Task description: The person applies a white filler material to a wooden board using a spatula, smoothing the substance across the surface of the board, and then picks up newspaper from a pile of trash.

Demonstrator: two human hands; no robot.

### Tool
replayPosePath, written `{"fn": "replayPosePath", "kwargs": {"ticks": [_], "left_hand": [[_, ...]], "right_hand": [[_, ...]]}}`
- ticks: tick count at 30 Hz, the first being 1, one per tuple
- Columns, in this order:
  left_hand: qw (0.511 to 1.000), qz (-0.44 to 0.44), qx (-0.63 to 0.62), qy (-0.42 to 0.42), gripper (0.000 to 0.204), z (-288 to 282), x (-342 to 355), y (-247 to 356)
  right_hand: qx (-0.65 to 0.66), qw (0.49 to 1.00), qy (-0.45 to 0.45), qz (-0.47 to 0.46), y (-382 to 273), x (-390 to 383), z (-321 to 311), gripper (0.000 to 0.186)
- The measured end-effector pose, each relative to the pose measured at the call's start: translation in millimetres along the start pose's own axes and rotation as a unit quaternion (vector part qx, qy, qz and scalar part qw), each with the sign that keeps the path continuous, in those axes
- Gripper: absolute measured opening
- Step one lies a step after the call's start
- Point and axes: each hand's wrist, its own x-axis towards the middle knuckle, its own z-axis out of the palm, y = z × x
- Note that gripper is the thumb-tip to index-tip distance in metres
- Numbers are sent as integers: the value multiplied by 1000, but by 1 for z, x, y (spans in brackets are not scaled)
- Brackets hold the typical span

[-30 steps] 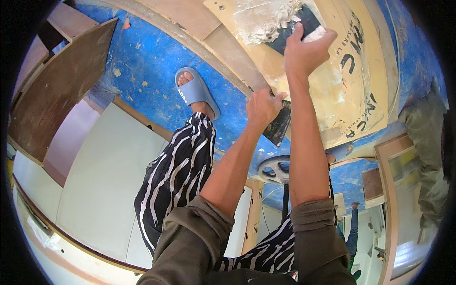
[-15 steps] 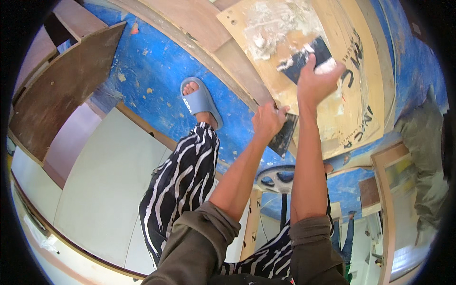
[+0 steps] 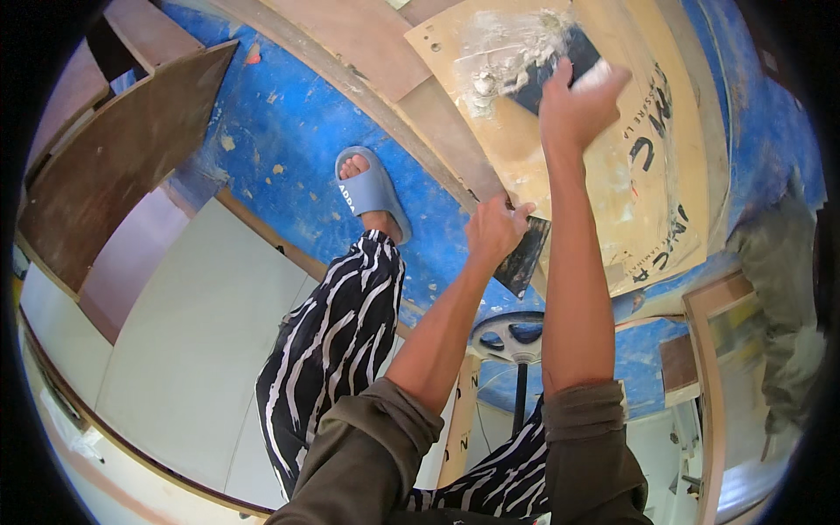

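At the far left a brown wooden panel [image 3: 131, 179] stands on the blue floor [image 3: 280, 131], with a pale board [image 3: 192, 341] below it in the view. Next come a striped trouser leg [image 3: 332, 350] and a foot in a grey-blue slipper [image 3: 374, 190]. The left hand [image 3: 495, 233] grips a dark flat scraper [image 3: 527, 261], fingers closed, at the near-left edge of a tan sheet [image 3: 512, 157]. A grey spoked wheel [image 3: 516, 348] shows between the forearms. White paste [image 3: 499, 77] is smeared on the sheet's far-left part. Beside it, the right hand [image 3: 582, 105] is closed around a dark spreader [image 3: 580, 54], which seems to touch the paste, though blur hides its edge. Farther right hangs a grey cloth [image 3: 774, 297].
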Motion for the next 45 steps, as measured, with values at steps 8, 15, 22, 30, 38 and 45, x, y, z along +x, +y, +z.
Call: {"fn": "replayPosePath", "kwargs": {"ticks": [8,15,22,30,38,45], "left_hand": [[1000,-17,20,11,50,-1,3,-6],[1000,0,10,22,41,1,7,-7],[1000,-5,0,3,42,-4,2,-6],[1000,-22,-7,-13,41,-7,2,1],[999,0,-41,-4,38,-5,0,-3],[999,-30,-19,-21,36,1,5,-5]], "right_hand": [[-95,986,0,-134,51,14,-36,48],[-38,990,-60,-120,28,34,-25,46],[-25,986,-88,-143,14,40,-12,42],[-41,985,-83,-147,5,50,0,51],[-50,953,-212,-210,-22,60,-4,46],[-62,938,-198,-278,-11,59,8,45]]}}
